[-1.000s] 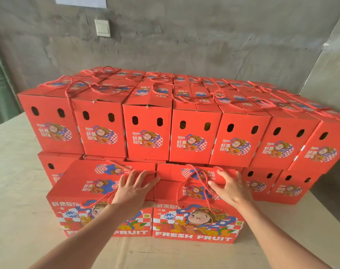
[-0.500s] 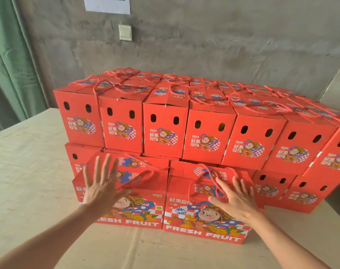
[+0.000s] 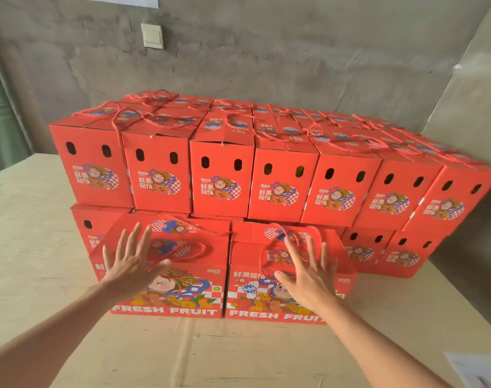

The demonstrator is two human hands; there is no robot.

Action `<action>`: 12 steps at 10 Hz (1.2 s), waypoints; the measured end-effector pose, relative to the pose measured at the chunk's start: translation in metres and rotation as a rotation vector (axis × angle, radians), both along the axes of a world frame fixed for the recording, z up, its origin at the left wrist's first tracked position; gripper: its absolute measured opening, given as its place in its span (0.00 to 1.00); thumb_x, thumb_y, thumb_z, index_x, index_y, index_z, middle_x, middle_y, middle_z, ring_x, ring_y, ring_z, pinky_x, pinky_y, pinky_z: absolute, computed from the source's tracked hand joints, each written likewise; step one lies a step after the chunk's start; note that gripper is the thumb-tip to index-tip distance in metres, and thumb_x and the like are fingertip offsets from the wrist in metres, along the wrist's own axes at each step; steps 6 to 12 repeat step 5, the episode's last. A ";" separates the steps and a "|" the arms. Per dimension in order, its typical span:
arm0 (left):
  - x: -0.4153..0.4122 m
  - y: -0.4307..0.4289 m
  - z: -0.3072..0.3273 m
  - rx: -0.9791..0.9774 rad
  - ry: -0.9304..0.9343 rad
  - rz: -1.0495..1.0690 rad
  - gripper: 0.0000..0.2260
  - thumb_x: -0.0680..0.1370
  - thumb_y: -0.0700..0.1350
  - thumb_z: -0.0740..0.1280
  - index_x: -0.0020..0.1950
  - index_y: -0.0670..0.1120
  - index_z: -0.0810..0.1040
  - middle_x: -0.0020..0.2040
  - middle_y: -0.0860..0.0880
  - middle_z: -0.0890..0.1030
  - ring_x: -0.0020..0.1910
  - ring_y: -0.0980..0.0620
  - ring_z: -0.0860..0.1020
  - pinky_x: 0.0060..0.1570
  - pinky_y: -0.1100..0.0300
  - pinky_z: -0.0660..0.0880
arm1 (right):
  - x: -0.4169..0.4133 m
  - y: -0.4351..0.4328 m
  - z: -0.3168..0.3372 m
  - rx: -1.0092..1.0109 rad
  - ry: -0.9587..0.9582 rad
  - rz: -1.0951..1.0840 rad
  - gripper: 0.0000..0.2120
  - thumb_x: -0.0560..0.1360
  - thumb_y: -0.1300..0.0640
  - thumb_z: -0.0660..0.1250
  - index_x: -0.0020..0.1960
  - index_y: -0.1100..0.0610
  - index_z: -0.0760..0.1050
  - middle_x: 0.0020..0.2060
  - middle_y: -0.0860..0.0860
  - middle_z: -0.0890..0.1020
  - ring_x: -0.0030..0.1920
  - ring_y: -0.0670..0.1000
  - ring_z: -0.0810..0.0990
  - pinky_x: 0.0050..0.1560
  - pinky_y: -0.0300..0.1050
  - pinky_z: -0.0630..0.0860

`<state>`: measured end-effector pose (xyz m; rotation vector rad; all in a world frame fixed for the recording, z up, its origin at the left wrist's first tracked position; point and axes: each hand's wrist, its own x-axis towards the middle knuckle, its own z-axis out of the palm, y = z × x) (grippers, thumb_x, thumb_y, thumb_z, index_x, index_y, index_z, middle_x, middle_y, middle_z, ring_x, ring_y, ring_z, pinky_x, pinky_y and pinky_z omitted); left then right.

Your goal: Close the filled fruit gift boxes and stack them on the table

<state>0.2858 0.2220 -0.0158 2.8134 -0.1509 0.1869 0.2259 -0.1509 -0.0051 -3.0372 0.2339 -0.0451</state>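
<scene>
- Both forearms reach in from the near edge over the table (image 3: pixel 28 247), with a sheet of paper (image 3: pixel 476 368) lying at the near right corner
- The left hand (image 3: pixel 132 264) is spread wide, fingers straight and apart, holding nothing; a second ago it lay flat on the lid of the left front box (image 3: pixel 182 292) and has since lifted off
- The right hand (image 3: pixel 308 278) is the same: fingers fanned, nothing gripped, raised from the lid of the right front box (image 3: pixel 247 275), where it was pressing beside the rope handle (image 3: pixel 278 231)
- Whether any fingertip still brushes the cardboard I cannot tell; both palms look clear of it
- The two front boxes stand closed, side by side and touching, on the table, pushed up against the lower row (image 3: pixel 406 256)
- I judge the release to mean this pair is placed, and the next step is to fetch further boxes
- Behind, the upper row (image 3: pixel 222 175) sits closed on the lower one, rope handles lying loose across the lids
- Furthest back are a grey wall (image 3: pixel 266 65) with a switch (image 3: pixel 152 35) and a green curtain (image 3: pixel 0 121) at the left
</scene>
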 end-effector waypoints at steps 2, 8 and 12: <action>-0.011 -0.024 -0.013 0.130 0.064 -0.071 0.34 0.70 0.75 0.44 0.74 0.66 0.43 0.77 0.55 0.41 0.75 0.48 0.34 0.66 0.35 0.31 | -0.005 0.023 -0.009 0.004 0.052 0.032 0.27 0.77 0.35 0.50 0.72 0.31 0.42 0.76 0.48 0.37 0.74 0.63 0.35 0.65 0.68 0.29; -0.024 -0.004 0.051 -0.476 0.145 -0.039 0.46 0.59 0.75 0.55 0.75 0.61 0.52 0.76 0.52 0.58 0.75 0.46 0.55 0.71 0.37 0.48 | -0.069 0.081 -0.013 0.277 -0.295 0.010 0.29 0.78 0.53 0.59 0.74 0.37 0.50 0.75 0.52 0.37 0.76 0.61 0.45 0.73 0.59 0.50; -0.024 -0.004 0.051 -0.476 0.145 -0.039 0.46 0.59 0.75 0.55 0.75 0.61 0.52 0.76 0.52 0.58 0.75 0.46 0.55 0.71 0.37 0.48 | -0.069 0.081 -0.013 0.277 -0.295 0.010 0.29 0.78 0.53 0.59 0.74 0.37 0.50 0.75 0.52 0.37 0.76 0.61 0.45 0.73 0.59 0.50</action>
